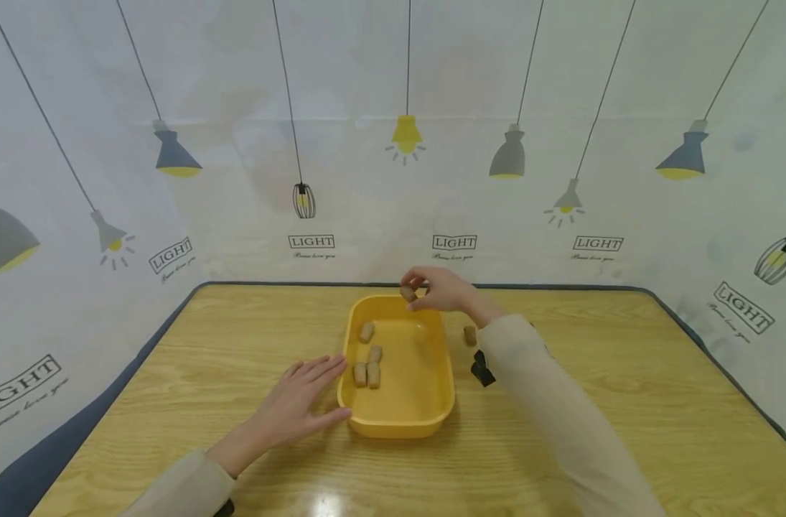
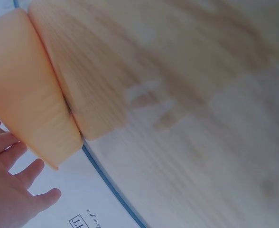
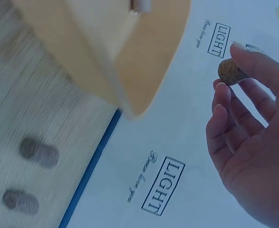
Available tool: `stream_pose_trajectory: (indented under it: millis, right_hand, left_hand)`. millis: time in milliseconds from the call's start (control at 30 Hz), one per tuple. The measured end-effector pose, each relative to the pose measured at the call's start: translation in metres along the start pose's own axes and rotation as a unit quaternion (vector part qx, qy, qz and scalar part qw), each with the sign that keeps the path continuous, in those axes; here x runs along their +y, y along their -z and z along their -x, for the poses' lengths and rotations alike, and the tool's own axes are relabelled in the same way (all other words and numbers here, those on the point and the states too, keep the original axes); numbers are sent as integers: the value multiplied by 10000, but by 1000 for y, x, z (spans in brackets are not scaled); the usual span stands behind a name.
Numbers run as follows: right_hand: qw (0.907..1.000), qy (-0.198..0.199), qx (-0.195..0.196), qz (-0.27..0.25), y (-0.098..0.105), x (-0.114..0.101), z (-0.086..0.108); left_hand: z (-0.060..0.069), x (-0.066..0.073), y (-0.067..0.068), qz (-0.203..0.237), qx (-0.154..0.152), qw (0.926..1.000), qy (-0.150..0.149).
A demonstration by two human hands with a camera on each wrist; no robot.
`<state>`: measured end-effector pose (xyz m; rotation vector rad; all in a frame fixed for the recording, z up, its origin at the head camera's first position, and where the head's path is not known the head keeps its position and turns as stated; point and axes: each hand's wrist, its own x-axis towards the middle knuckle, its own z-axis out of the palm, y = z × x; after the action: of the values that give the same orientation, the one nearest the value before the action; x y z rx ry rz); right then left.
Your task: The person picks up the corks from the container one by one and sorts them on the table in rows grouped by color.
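Observation:
A yellow plastic tub [image 1: 405, 429] stands on the table, with several corks [image 1: 373, 375] lying in its left half. Above the tub's far right corner, my right hand [image 1: 447, 289] pinches one cork [image 3: 231, 72] between thumb and fingertips. My left hand [image 1: 296, 406] rests against the tub's left rim with fingers spread and straight; it holds nothing. In the left wrist view that hand's fingers [image 2: 28, 173] lie along the tub's edge [image 2: 30, 90].
Right of the tub a loose cork [image 1: 470, 335] lies on the wooden table [image 1: 250, 323]; the right wrist view shows a second cork [image 3: 21, 201] near it. Behind the table's far edge rises a white cloth [image 1: 354, 201] printed with lamps. A black object [image 1: 482, 368] sits by the right sleeve.

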<state>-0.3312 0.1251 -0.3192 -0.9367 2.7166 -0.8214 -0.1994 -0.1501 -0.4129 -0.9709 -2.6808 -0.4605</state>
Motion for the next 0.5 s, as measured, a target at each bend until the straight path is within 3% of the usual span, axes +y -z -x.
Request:
stream_pose_trajectory:
  millis: [233,500]
  right_hand:
    - [9994,190,144,234,4,21,24]
    - [9986,129,444,248,6,46,54]
  left_hand:
    - [1,0,0,-1,-21,10000,27]
    - [1,0,0,30,-37,10000,15]
